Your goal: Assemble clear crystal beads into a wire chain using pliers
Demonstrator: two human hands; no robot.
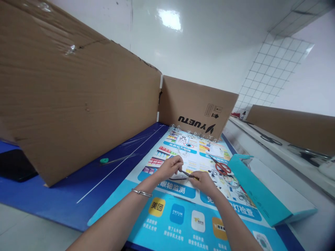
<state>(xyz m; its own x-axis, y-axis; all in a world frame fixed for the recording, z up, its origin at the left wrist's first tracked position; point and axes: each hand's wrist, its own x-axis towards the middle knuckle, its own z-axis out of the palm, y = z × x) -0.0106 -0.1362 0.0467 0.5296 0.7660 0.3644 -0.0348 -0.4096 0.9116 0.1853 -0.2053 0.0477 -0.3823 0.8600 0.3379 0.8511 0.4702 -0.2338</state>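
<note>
Over the printed poster (170, 205), my left hand (171, 165) is closed in a pinch on a small dark piece, too small to name. My right hand (202, 182) is wrapped round a thin tool with a yellow and black handle (194, 177). The tool's dark tip points left and reaches the fingers of my left hand. A dark curved strand (178, 179) shows just below, between the hands. Red-handled scissors (222, 168) lie to the right, beyond my right hand.
Cardboard panels stand at the left (86, 90) and back (196, 104). Crumpled clear plastic (193, 133) lies along the back panel. A teal box (261, 195) sits at the right. A green item (104, 160) is on the blue surface at left; a shelf (282, 146) holds more scissors (270, 139).
</note>
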